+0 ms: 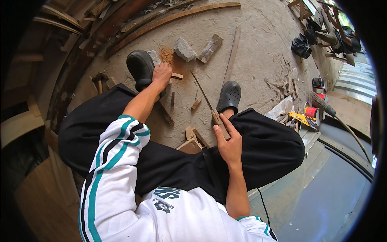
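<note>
My left hand [161, 76] reaches down to the ground beside my left black clog [140, 67] and closes on a small wooden piece [176, 76] whose end sticks out to the right. Just beyond it lies a patch of orange sawdust [166, 54]. My right hand [227, 142] rests on my right knee and grips the wooden handle of a long thin file [202, 93], its blade slanting up and left over the floor. My right clog [229, 95] stands beside the handle.
A grey stone block [184, 49], a stack of short wood pieces [210, 47] and a long thin slat [231, 56] lie ahead. Wood offcuts [192, 139] sit between my legs. A hammer [99, 80] lies left. Cans, a yellow tool and a broom [322, 105] crowd the right.
</note>
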A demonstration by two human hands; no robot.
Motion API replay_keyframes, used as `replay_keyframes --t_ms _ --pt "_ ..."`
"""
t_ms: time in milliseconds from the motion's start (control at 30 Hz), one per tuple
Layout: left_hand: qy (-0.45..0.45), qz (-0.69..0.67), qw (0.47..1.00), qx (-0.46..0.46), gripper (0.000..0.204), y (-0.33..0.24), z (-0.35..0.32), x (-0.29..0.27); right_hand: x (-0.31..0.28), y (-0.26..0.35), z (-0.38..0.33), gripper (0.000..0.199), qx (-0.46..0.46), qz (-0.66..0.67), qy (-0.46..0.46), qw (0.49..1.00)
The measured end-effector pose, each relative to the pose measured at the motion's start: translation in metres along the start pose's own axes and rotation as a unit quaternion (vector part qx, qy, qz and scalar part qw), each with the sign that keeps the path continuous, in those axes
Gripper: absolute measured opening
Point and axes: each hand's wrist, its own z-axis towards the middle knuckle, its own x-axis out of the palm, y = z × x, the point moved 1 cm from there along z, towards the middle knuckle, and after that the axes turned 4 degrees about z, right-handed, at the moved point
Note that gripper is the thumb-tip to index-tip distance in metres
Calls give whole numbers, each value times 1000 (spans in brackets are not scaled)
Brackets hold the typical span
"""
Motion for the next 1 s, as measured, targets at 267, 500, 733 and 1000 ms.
replay_keyframes --t_ms 267,500,733,1000 --pt "-33 -126 991 -34 45 2 15 -23 1 -7 3 39 -30 26 -41 998" --pt "-110 -351 921 -127 60 -11 56 -94 -3 -19 8 42 -5 132 -109 985" --pt "15 -603 791 -96 58 -36 64 -166 -9 -16 12 44 34 215 -135 967" --pt "95 -798 592 60 43 -56 24 -237 -11 -26 8 44 23 223 -136 965"
